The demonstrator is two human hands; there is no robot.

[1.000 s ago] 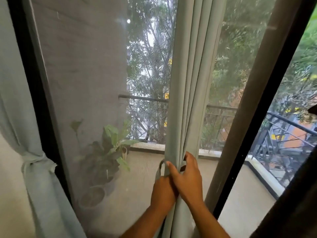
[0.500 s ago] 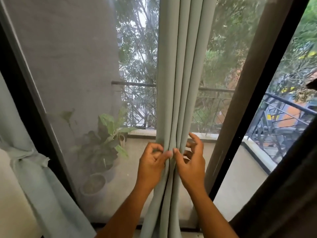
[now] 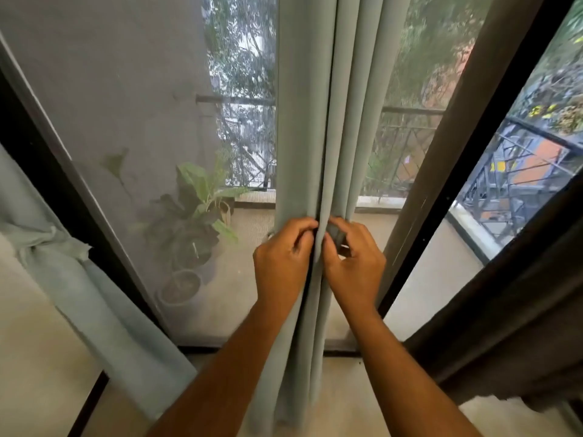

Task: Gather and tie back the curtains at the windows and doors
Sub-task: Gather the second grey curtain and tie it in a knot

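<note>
A pale grey-green fabric curtain [image 3: 318, 121], gathered into a narrow bundle of vertical folds, hangs down the middle of the view in front of a mesh-screened balcony door [image 3: 132, 127]. The person's left hand [image 3: 282, 263] is closed on the left side of the bundle, fingers curled over the folds and thumb pressed in toward the centre crease. The right hand [image 3: 355, 263] is closed on the right side at the same height, its fingertips pinching a small dark strip [image 3: 336, 233] that lies against the fabric; whether this is a tie-back band cannot be told for certain. The two hands sit just beside each other, almost touching across the crease, and both forearms reach up from the bottom edge. At the far left a second pale grey-green curtain [image 3: 63, 279] is already cinched with a band of the same cloth [image 3: 47, 244] against the dark door frame [image 3: 60, 184]. Behind the screen a leafy green potted plant [image 3: 195, 216] stands on the balcony floor, with a metal railing [image 3: 407, 110] and trees beyond. A dark brown curtain [image 3: 520, 310] hangs at the right edge
</note>
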